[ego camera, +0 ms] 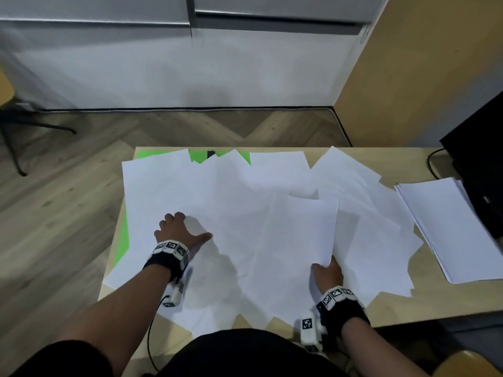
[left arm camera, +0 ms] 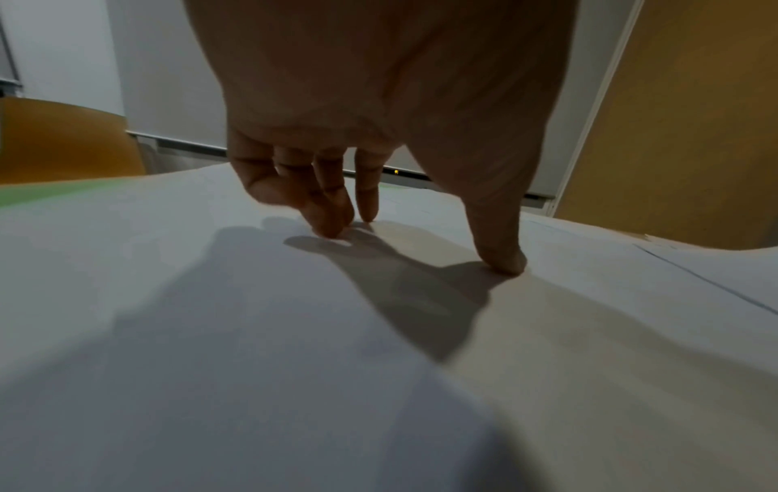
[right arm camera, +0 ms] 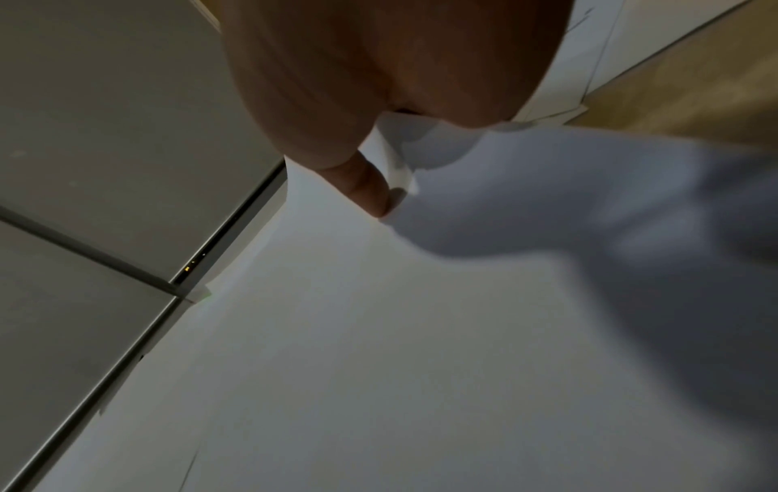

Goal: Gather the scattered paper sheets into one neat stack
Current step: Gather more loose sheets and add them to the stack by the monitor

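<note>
Several white paper sheets [ego camera: 226, 202] lie scattered and overlapping across the wooden table [ego camera: 402, 300]. A tidier pile of sheets [ego camera: 446, 229] sits at the right. My left hand [ego camera: 178, 229] presses fingertips [left arm camera: 332, 226] and thumb down on the loose sheets [left arm camera: 252, 333] at the left. My right hand [ego camera: 326, 273] pinches the near right corner of one sheet [ego camera: 296, 240], which is lifted off the others. In the right wrist view the thumb [right arm camera: 370, 189] clamps the edge of that sheet [right arm camera: 421, 333]; the other fingers are hidden behind it.
A green mat [ego camera: 122, 240] shows under the sheets at the left and far edge. A black monitor [ego camera: 479, 164] and its cable [ego camera: 432, 164] stand at the far right. A chair [ego camera: 11, 110] stands on the floor to the left.
</note>
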Tool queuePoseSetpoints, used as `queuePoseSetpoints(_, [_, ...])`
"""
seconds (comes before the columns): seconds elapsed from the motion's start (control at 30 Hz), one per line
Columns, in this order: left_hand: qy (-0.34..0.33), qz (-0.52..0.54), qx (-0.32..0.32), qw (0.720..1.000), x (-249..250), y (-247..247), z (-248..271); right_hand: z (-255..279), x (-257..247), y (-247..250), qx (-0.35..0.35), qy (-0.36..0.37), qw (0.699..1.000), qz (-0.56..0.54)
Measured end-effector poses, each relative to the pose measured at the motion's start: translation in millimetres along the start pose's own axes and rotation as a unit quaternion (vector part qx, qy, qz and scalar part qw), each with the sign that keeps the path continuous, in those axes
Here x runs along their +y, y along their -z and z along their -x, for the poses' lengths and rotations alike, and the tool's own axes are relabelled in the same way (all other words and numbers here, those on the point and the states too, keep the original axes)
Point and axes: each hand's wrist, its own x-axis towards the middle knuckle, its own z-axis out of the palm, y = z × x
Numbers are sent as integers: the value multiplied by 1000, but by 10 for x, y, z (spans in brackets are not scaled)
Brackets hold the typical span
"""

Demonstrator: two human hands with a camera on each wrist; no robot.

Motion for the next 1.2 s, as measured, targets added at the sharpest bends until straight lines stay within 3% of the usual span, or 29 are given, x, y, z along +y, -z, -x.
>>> queuePoseSetpoints(0.17, [-15, -61, 3, 998, 25, -37, 75, 63, 19, 84, 70, -25, 997, -25])
queuePoseSetpoints(0.3, [-54, -46, -16, 997, 94, -77, 104, 115, 141, 236, 132, -69, 988, -35])
queuePoseSetpoints(0.63, [-91, -5, -64, 994, 464, -132, 168, 124, 214, 383, 104, -87, 990, -46])
queuePoseSetpoints(0.83, [-93, -6, -39, 995, 514, -181, 167, 69, 328, 362, 96, -72, 991, -64])
queuePoseSetpoints(1.0, [-152, -52, 43, 986, 581, -246, 59, 26, 392, 330, 95, -62, 992, -52])
queuePoseSetpoints(1.2, [-208, -109, -28, 972, 838, -281, -89, -34, 416, 356, 79, -55, 995, -37])
